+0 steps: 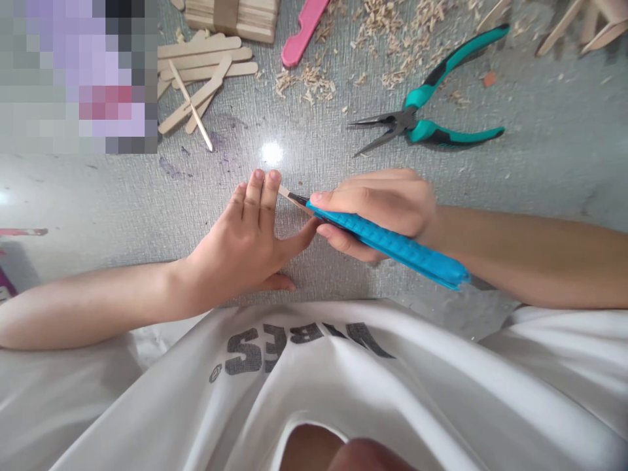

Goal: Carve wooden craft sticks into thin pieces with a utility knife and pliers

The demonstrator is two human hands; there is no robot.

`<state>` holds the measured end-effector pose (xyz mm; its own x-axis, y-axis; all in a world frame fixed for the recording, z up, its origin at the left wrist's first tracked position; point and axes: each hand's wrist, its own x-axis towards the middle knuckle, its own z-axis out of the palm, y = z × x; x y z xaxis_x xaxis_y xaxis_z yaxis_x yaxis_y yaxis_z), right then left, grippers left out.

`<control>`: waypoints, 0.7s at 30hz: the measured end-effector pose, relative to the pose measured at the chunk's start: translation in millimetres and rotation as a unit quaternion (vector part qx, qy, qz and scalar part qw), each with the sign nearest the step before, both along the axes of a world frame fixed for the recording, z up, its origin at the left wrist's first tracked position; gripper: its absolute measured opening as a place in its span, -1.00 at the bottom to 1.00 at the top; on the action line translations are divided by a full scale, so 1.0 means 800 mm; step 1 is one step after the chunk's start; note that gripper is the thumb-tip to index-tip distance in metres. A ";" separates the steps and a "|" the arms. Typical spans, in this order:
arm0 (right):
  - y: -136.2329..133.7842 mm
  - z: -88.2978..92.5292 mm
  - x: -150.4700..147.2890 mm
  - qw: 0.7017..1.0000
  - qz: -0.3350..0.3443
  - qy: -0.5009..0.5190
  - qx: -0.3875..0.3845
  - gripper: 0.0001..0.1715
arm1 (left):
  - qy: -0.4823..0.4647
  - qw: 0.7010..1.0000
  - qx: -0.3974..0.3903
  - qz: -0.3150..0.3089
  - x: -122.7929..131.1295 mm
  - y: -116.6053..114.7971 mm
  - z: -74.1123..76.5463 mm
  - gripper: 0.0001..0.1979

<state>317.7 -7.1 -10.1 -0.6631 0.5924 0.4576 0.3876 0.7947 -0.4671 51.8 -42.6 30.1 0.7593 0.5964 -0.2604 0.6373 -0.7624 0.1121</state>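
Observation:
A blue utility knife (392, 242) is gripped in my right hand (383, 203), its handle slanting down to the right and its blade end pointing up-left. My left hand (250, 229) lies mostly flat on the grey table (147, 209), fingers stretched out. Between the left fingertips and the knife shows the pale end of a small wooden stick (284, 191), which the left fingers press down on. The knife's tip is over or against this stick, beside the left thumb; exact contact is hard to see. Most of the stick is hidden under the left fingers.
Green-and-black pliers (406, 121) lie open beyond my right hand. Loose craft sticks (201, 55) and a banded stack (255, 16) are at the upper left. A pink tool (305, 33) and wood shavings (314, 85) lie at the top. More sticks (562, 26) are at the upper right.

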 end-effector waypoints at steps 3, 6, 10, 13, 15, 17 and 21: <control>0.001 -0.001 0.000 1.000 0.011 0.011 0.011 -0.66 | 0.003 1.000 0.006 -0.005 0.000 0.000 0.000 0.24; 0.003 0.003 0.000 0.999 0.014 -0.010 0.031 -0.68 | 0.012 1.000 0.010 -0.005 0.001 0.000 0.000 0.24; 0.005 0.010 0.002 0.995 0.033 -0.062 0.071 -0.78 | 0.014 1.000 0.017 0.003 0.002 -0.002 -0.003 0.21; 0.004 0.010 0.004 0.992 0.049 -0.070 0.090 -0.79 | 0.001 1.000 0.012 0.012 0.001 -0.004 -0.005 0.19; 0.003 0.009 0.005 0.994 0.044 -0.063 0.082 -0.75 | -0.006 1.000 0.003 0.018 0.000 -0.005 -0.007 0.15; 0.001 0.008 0.005 0.995 0.041 -0.053 0.068 -0.70 | -0.009 1.000 -0.002 0.024 -0.001 -0.006 -0.007 0.11; -0.001 0.012 0.005 0.994 0.043 -0.069 0.078 -0.74 | -0.010 1.000 -0.006 0.024 0.000 -0.004 -0.004 0.17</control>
